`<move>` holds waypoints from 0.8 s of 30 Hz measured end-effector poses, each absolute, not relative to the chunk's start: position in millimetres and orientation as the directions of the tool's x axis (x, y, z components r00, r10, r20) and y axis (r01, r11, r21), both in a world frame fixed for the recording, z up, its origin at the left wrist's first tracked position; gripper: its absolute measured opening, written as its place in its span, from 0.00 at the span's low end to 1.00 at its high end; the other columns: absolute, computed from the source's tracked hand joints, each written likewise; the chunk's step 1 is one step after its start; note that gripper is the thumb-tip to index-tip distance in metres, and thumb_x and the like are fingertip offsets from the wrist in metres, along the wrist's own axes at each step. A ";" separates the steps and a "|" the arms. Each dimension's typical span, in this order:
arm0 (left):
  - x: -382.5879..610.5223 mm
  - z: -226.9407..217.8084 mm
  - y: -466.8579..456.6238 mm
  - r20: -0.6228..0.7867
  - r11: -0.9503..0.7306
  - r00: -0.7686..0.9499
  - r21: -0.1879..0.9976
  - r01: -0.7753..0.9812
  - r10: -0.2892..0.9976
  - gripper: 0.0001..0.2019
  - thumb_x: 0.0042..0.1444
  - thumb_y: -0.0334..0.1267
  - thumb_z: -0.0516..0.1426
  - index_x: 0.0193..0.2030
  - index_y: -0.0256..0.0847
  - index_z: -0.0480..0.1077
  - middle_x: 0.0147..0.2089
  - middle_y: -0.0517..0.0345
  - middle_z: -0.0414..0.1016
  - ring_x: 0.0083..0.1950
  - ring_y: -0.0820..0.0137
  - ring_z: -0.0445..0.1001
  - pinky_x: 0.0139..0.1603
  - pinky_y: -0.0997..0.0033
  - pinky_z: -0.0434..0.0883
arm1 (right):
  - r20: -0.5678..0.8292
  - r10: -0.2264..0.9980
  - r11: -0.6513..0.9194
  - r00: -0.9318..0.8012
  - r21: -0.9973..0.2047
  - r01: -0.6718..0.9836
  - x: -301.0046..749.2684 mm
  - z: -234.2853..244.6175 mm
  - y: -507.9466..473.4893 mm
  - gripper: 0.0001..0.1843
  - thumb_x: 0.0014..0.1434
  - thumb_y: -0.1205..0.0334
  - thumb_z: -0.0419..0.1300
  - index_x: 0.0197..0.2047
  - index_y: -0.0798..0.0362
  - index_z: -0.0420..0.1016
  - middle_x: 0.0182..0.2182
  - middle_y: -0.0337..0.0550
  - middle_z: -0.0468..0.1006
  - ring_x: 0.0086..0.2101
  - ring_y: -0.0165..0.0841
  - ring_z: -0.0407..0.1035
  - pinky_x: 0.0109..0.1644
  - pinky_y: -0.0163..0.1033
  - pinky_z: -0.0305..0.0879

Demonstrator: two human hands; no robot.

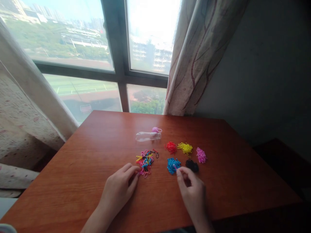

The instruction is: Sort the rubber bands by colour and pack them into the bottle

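Note:
A mixed heap of small coloured rubber bands (146, 159) lies in the middle of a wooden table (85, 168). To its right lie sorted piles: red (171, 147), yellow (185, 148), pink (201, 155), blue (173, 165) and black (192, 165). My left hand (119, 188) rests on the table, its fingertips pinched at the near edge of the mixed heap. My right hand (191, 191) has its fingers pinched on a small pink band just below the blue pile.
A clear plastic bag with a pink closure (148, 136) lies beyond the heap. A window (116, 51) with curtains on both sides (194, 58) stands behind the table. A dark wall is on the right.

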State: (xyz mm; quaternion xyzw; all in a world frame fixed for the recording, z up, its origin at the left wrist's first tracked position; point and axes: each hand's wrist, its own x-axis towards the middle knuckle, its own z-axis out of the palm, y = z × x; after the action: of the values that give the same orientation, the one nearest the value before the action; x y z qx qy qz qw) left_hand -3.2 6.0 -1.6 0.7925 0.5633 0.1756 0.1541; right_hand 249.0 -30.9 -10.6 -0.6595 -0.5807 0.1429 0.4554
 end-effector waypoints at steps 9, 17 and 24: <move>-4.6 -3.6 6.8 0.115 -0.327 0.308 0.428 0.843 0.944 0.11 0.66 0.40 0.48 0.43 0.49 0.72 0.40 0.60 0.76 0.39 0.68 0.77 0.37 0.72 0.67 | 0.289 0.796 -0.252 0.532 -0.640 0.726 383.7 -23.1 -0.6 0.24 0.57 0.40 0.55 0.35 0.53 0.78 0.26 0.47 0.80 0.28 0.39 0.74 0.31 0.38 0.65; -2.8 -2.6 7.0 0.117 -0.320 0.299 0.431 0.844 0.947 0.11 0.65 0.39 0.49 0.44 0.49 0.73 0.40 0.60 0.76 0.39 0.67 0.77 0.37 0.72 0.67 | 0.314 0.787 -0.211 0.531 -0.672 0.710 354.8 -20.7 -7.7 0.24 0.58 0.42 0.55 0.39 0.54 0.79 0.27 0.46 0.80 0.29 0.39 0.74 0.33 0.38 0.66; -3.2 -2.5 5.1 0.103 -0.300 0.285 0.440 0.846 0.953 0.11 0.65 0.39 0.49 0.44 0.48 0.72 0.40 0.60 0.75 0.39 0.67 0.76 0.37 0.71 0.67 | 0.367 0.895 0.114 0.252 -0.736 0.667 265.1 -14.8 -28.1 0.15 0.64 0.53 0.55 0.37 0.52 0.78 0.29 0.43 0.81 0.28 0.33 0.75 0.33 0.33 0.68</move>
State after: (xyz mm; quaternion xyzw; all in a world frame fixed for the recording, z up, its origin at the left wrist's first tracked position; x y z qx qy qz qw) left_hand -3.2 5.1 -2.5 0.7870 0.5716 0.1756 0.1520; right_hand 265.1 -28.1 -14.8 -0.6533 -0.5979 0.1276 0.4466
